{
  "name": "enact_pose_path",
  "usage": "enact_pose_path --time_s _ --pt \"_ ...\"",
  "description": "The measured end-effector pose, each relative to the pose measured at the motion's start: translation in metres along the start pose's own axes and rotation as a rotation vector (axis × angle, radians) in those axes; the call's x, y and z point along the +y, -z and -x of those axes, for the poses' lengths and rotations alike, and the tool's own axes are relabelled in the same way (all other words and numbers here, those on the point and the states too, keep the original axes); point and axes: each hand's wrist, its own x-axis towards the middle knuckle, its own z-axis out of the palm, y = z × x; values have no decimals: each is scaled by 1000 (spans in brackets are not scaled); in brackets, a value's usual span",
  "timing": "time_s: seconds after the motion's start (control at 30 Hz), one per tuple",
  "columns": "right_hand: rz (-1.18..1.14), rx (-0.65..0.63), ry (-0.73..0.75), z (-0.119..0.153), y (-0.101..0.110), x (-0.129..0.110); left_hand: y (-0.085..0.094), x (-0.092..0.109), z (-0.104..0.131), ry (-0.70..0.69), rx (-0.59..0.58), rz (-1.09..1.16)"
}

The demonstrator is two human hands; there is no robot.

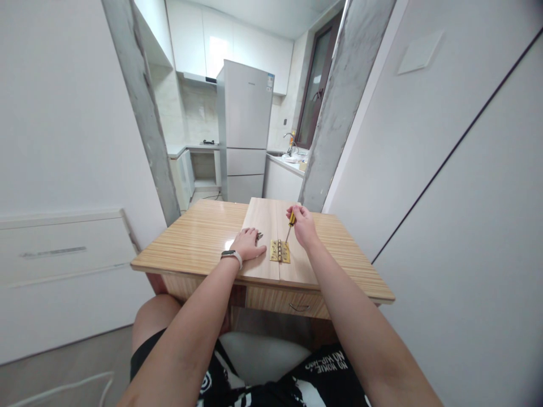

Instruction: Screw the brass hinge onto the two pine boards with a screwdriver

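Observation:
A brass-coloured hinge (280, 252) lies across the seam between two pale wooden boards (262, 216) on the table. My right hand (302, 221) is closed around the yellow and black handle of a screwdriver (292, 221). The shaft slants down, and its tip meets the upper right part of the hinge. Flat on the left board, left of the hinge, rests my left hand (248, 243), fingers stretched out. Small dark metal pieces, probably screws (259, 236), lie by its fingertips, partly hidden. A watch is on the left wrist.
The boards lie on a striped wooden table (203, 232) with a drawer handle (299, 307) at its front. Beyond it stand a grey refrigerator (248, 113) and a kitchen counter with a tap (289, 138). White panels rise close on both sides.

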Motion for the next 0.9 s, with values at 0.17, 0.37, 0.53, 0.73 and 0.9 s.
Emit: enact_pose_path --time_s 0.17,0.37,0.53,0.73,0.9 --pt "15 29 28 0 -1 -1 -1 0 0 -12 9 -2" --pt "75 9 78 0 -3 0 -3 -2 -2 -18 17 -19" --pt "46 -55 29 -3 -3 -1 -6 -4 -3 -24 21 -23" --pt "50 -10 11 -6 -1 2 -4 -2 -2 -9 7 -18" --pt "65 28 30 -4 -2 7 -2 -1 -2 -17 14 -14"
